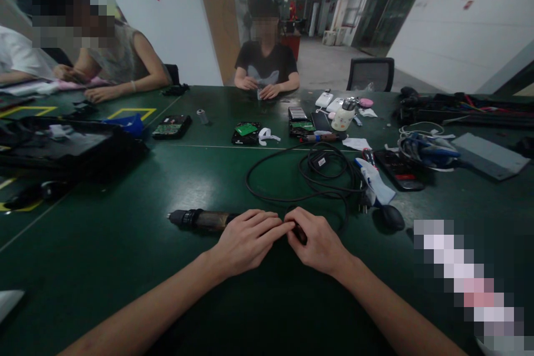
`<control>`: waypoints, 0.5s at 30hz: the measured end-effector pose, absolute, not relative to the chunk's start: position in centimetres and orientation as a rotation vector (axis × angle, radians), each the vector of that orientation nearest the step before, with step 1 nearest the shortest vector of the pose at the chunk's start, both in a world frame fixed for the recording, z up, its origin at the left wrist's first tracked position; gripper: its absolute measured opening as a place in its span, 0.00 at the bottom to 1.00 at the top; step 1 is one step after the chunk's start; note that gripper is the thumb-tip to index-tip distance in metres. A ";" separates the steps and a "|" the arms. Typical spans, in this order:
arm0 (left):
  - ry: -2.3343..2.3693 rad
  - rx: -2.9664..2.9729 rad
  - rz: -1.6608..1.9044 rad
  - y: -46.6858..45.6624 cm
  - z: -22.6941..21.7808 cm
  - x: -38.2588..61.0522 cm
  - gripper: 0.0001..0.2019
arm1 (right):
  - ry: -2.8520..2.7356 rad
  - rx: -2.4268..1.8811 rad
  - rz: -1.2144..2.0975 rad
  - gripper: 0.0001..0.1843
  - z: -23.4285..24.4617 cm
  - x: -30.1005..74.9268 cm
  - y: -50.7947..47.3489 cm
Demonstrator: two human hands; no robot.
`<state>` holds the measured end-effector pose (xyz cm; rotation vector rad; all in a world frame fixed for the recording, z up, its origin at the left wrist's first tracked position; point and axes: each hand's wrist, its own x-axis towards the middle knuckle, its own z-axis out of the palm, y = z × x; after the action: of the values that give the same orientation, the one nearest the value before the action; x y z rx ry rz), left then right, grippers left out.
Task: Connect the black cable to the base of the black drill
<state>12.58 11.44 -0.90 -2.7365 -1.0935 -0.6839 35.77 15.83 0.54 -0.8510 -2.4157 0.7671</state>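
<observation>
A brown-and-black electric screwdriver [204, 219] lies across the green table in front of me, its metal tip pointing left. My left hand [250, 239] is wrapped over its middle, fingers reaching towards the right. Close beside it, my right hand [315, 239] has its fingers curled round the tool's rear end, where a bit of brown body shows. The fingertips of both hands meet there, and what they do between them is partly hidden. Beyond the hands, a black cable [329, 169] lies in loops, with a plug near its right side.
Circuit-board devices [246, 132] and a second pen-like tool [323, 137] lie farther back, near a light cup [343, 117]. On the right are a black mouse-shaped object [389, 217], an open tool case [398, 169] and a grey plate [490, 154]. Black trays stand left. Other people sit opposite.
</observation>
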 end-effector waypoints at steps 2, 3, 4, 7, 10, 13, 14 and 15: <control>-1.116 -2.728 -0.687 11.5 -0.9 12.6 0.23 | -2.416 -0.847 0.754 0.09 0.5 35.8 15.8; -1.141 -2.710 -0.694 11.5 -1.0 12.6 0.23 | -2.413 -0.845 0.745 0.09 0.5 35.8 15.8; -1.167 -2.691 -0.702 11.5 -1.0 12.6 0.23 | -2.408 -0.847 0.738 0.08 0.5 35.8 15.8; -1.182 -2.694 -0.704 11.5 -1.1 12.7 0.24 | -2.402 -0.853 0.738 0.08 0.5 35.7 15.8; -1.153 -2.719 -0.697 11.5 -1.2 12.8 0.25 | -2.410 -0.840 0.759 0.08 0.5 35.8 15.9; -1.197 -2.670 -0.715 11.5 -1.2 12.8 0.24 | -2.399 -0.831 0.763 0.07 0.4 35.8 15.9; -1.207 -2.667 -0.721 11.5 -1.1 12.8 0.24 | -2.395 -0.834 0.764 0.07 0.3 35.8 15.9; -1.206 -2.677 -0.723 11.5 -1.1 12.9 0.25 | -2.393 -0.839 0.765 0.07 0.3 35.8 15.9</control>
<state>12.86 11.48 -1.07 -2.6766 -1.2059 -0.7231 35.77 15.85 0.25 -0.8392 -2.3925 0.7654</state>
